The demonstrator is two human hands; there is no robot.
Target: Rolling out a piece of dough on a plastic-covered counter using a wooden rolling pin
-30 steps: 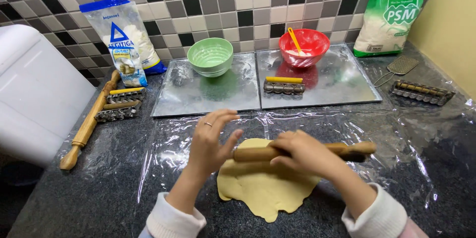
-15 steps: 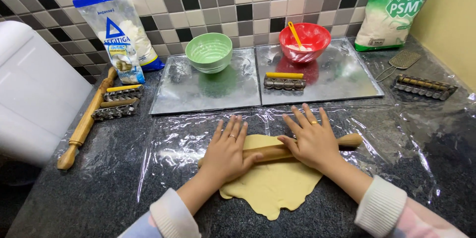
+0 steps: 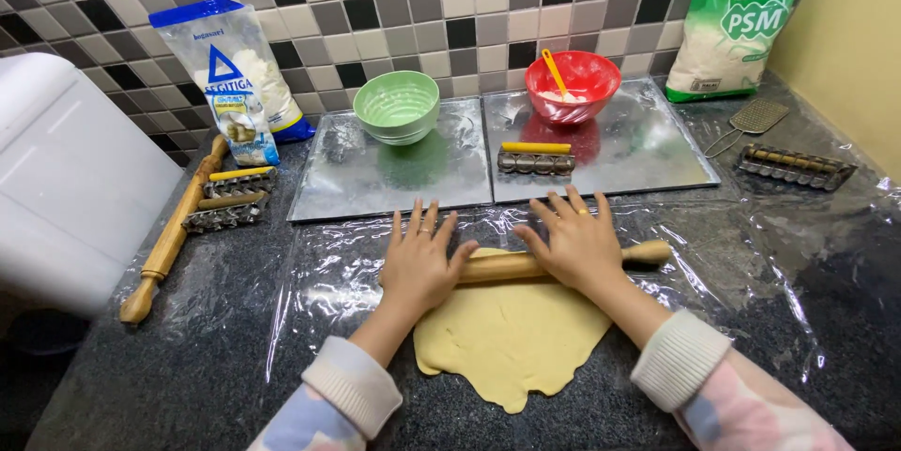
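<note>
— Pale yellow dough [image 3: 511, 338] lies flattened on the clear plastic film [image 3: 751, 263] that covers our dark stone desk [image 3: 141, 366]. We judge it well on its way: it is a broad sheet, though the edge is ragged and lobed, so the rolling looks unfinished.

— And our hands? We have the left hand [image 3: 420, 263] and the right hand [image 3: 574, 243] both spread flat, fingers apart, palms pressing on the wooden rolling pin [image 3: 554, 263] at the far edge of the dough. Neither hand is closed around it.

— What about the containers?

— The green bowl [image 3: 397, 106] on the left metal tray [image 3: 375, 179] shows nothing inside that we can make out. The red bowl [image 3: 572, 85] on the right metal tray [image 3: 648, 146] holds something white and an orange spatula [image 3: 554, 68]. Two bags of white powder lean on the tiled wall, the blue-topped bag [image 3: 235, 71] looking partly emptied and the green bag [image 3: 727, 24] fuller. No cut shapes lie on either tray yet.
</note>
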